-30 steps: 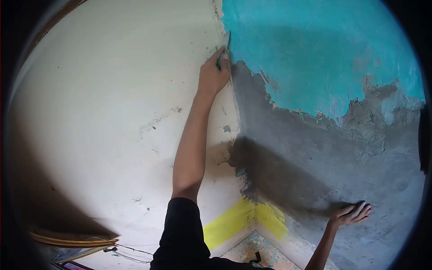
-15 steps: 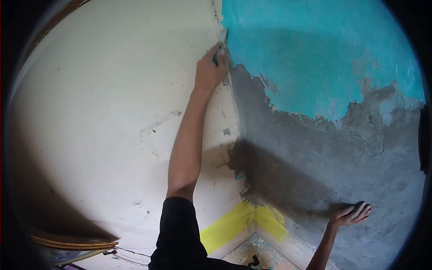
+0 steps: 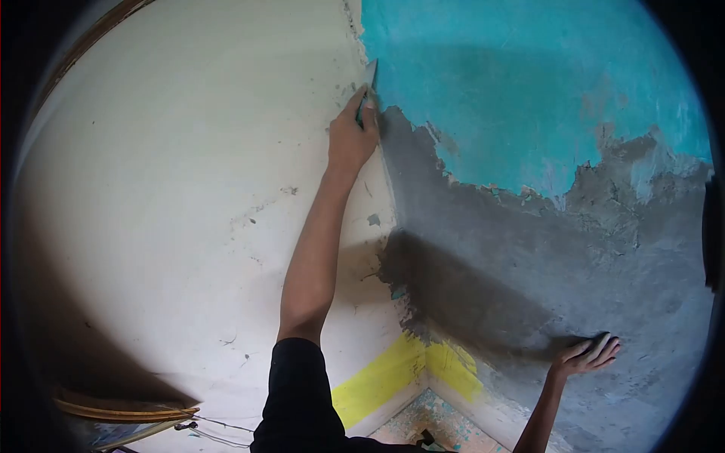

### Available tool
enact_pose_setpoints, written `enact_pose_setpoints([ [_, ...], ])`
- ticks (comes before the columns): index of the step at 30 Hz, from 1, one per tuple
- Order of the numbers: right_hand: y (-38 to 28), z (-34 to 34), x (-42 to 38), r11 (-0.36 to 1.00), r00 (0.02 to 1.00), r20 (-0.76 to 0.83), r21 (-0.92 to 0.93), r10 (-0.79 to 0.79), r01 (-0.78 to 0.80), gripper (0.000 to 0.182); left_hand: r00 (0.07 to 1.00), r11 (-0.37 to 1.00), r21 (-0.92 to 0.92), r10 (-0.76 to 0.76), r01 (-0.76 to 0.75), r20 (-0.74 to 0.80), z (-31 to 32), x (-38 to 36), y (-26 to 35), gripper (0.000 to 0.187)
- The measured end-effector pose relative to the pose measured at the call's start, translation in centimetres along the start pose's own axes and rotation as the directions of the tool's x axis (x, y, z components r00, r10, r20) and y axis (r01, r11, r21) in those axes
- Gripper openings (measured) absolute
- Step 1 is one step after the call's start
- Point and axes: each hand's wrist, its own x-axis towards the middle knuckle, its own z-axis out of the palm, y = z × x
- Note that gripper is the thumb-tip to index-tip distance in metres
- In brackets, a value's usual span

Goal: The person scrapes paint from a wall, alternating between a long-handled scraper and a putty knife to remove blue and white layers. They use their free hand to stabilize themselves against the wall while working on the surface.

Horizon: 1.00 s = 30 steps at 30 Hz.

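My left hand [image 3: 353, 136] is raised to the corner between the cream wall [image 3: 189, 189] and the turquoise paint [image 3: 491, 98], its fingers wrapped round a scraper. The scraper [image 3: 371, 73] has a narrow metal blade pointing up, lying along the ragged paint edge at the corner; the palm hides most of its handle. My right hand [image 3: 585, 356] rests low on the bare grey plaster [image 3: 498, 264] with its fingers stretched out, holding nothing. Above the plaster, the turquoise layer ends in a jagged border.
A yellow band [image 3: 381, 377] runs along the lower walls at the corner. Paint flakes lie on the floor [image 3: 434, 415] below. At the lower left are a curved orange-brown rim [image 3: 128, 411] and thin wires [image 3: 219, 430]. A dark edge [image 3: 710, 234] stands at far right.
My left hand and the scraper have moved a little down along the corner. The view has shifted slightly. My right hand stays on the plaster.
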Motion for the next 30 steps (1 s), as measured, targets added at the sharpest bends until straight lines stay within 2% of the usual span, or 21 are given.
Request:
enact_pose_setpoints([
  [2, -0.1, 0.2, 0.2, 1.000, 1.000, -0.028, -0.004, -0.002, 0.002, 0.046, 0.999, 1.000, -0.017, 0.015, -0.015, -0.045, 0.0, 2.1, 0.8, 0.039],
  [5, -0.4, 0.1, 0.5, 1.000, 0.999, -0.037, 0.007, -0.017, 0.017, 0.045, 0.997, 0.997, 0.064, -0.042, 0.038, 0.068, -1.9, 6.5, 2.1, 0.039],
  [10, -0.5, 0.0, 0.7, 0.999, 0.999, -0.042, 0.034, -0.005, 0.006, 0.045, 0.997, 0.992, 0.123, 0.022, -0.031, 0.078, -2.5, 5.2, 0.9, 0.039],
  [12, -0.7, -0.1, 0.7, 1.000, 0.999, -0.032, 0.024, -0.001, 0.002, 0.045, 0.990, 0.990, 0.140, -0.024, 0.004, 0.139, -2.9, 5.0, 1.3, 0.039],
  [16, -0.8, 0.1, 0.5, 1.000, 0.999, -0.038, 0.030, 0.001, 0.000, 0.044, 0.984, 0.991, 0.123, -0.069, 0.049, 0.162, -3.4, 6.3, 1.9, 0.040],
  [18, -0.5, 0.1, 0.5, 1.000, 0.999, -0.033, 0.018, 0.001, 0.000, 0.044, 0.995, 0.991, 0.115, 0.056, -0.065, 0.079, -2.5, 5.4, 1.1, 0.039],
  [21, -0.6, 0.1, 0.4, 1.000, 0.999, -0.042, 0.020, 0.016, -0.015, 0.044, 0.996, 0.998, 0.058, 0.007, -0.012, 0.085, -2.3, 6.8, 1.1, 0.039],
  [24, -0.5, 0.2, 0.5, 1.000, 0.998, -0.061, 0.026, 0.010, -0.009, 0.044, 0.998, 0.996, 0.084, 0.019, -0.023, 0.052, -2.3, 9.0, 2.0, 0.040],
  [30, -0.6, 0.0, 0.6, 1.000, 1.000, -0.028, 0.019, 0.013, -0.012, 0.044, 0.991, 0.998, 0.060, -0.005, -0.004, 0.136, -3.3, 6.1, 1.3, 0.041],
])
